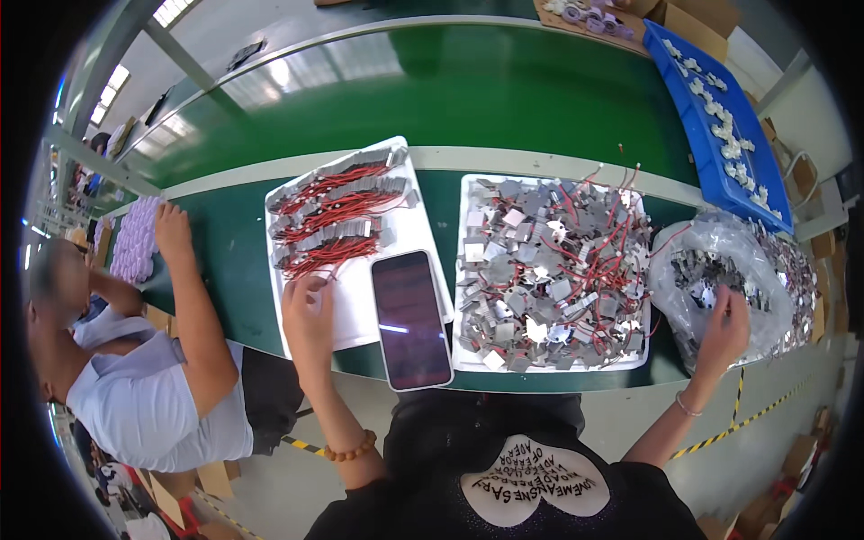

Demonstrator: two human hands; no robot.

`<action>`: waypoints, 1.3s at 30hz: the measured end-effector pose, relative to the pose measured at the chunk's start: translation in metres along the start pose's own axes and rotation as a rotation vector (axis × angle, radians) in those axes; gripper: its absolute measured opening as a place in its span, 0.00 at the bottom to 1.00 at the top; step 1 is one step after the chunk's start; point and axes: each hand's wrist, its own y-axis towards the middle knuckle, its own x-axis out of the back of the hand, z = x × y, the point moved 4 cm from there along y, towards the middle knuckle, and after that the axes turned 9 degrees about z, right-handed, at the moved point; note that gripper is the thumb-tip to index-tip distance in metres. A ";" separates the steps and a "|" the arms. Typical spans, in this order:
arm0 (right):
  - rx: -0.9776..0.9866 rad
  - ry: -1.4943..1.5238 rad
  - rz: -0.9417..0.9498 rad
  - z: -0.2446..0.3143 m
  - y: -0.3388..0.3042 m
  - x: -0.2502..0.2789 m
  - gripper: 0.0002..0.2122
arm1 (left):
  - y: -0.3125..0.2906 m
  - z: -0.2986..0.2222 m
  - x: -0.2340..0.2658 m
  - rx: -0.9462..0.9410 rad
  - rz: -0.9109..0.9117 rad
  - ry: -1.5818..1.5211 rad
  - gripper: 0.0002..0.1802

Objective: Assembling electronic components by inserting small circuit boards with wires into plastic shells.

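My left hand (308,310) is closed, its fingertips at the near end of the red wires in the left white tray (346,335). Whatever it pinches is too small to name. Rows of grey metal parts with red wires (328,216) lie in that tray. Over at the right, my right hand (727,328) reaches to the mouth of a clear plastic bag (765,310) filled with small silver metal pieces (706,274). Its fingers are pressed together, and what they hold cannot be made out. A phone (412,319) leans over the left tray's near right corner.
Between phone and bag, a second white tray (463,270) is heaped with loose grey metal parts and red wires. A blue bin (711,135) with white pieces stands far right. Beyond runs a green conveyor belt (432,85). At left, a co-worker (162,387) touches lilac bundles (137,238).
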 end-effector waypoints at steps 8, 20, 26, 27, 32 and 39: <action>0.150 -0.348 0.367 0.008 0.014 -0.010 0.14 | 0.011 -0.009 0.011 -0.054 -0.192 -0.271 0.06; 0.128 -0.107 0.656 -0.011 0.034 0.002 0.06 | 0.048 -0.060 0.051 -0.353 -0.354 -0.936 0.09; 0.200 -0.140 0.712 -0.006 0.032 0.013 0.09 | 0.012 -0.064 0.063 -0.345 -0.221 -1.268 0.11; 0.196 -0.143 0.718 -0.003 0.032 0.013 0.09 | 0.008 -0.067 0.059 -0.313 -0.199 -1.236 0.10; 0.164 0.018 0.654 0.004 0.031 0.014 0.12 | -0.024 -0.077 0.038 -0.165 -0.162 -1.149 0.08; -0.024 0.687 0.078 0.053 -0.010 0.036 0.15 | -0.054 -0.122 0.011 -0.195 0.353 -0.995 0.12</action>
